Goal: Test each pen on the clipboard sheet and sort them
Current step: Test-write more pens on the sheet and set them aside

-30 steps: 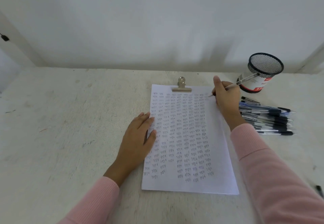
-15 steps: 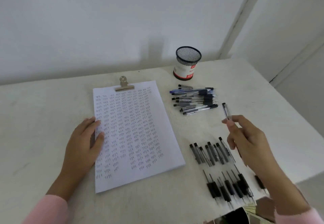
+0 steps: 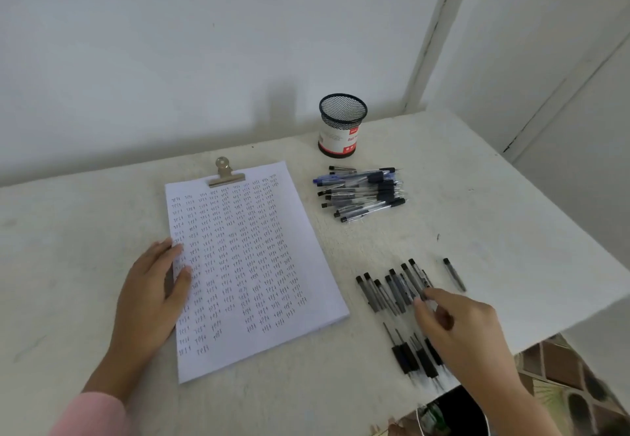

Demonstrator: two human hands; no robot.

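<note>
The left hand is lying flat at the left edge of the clipboard sheet. Its straight fingers are pressing the paper down onto the counter. The sheet is covered in columns of small test marks and is sitting under a metal clip.

The right hand is reaching over the sorted row of pens to the right of the sheet. Its fingertips are touching the right end of that row. Blur is hiding whether they are pinching a pen or only resting on one, so I cannot tell.

A nearer row of pens is lying partly under that hand by the counter's front edge. A lone pen is lying a little apart, to the right of the sorted row. The loose pile of pens, probably the ones waiting to be tested, is sitting beside the sheet's top right corner. It is just in front of a black mesh pen cup.

These pens are looking light, stiff and slim, with smooth clear barrels that are likely to roll or slide under a careless touch. In the pile they are crossing one another, so dragging one out sideways is likely to disturb the rest. The safer hold is probably a thumb-and-forefinger pinch near the dark grip section, lifting straight up off the top of the heap.
</note>
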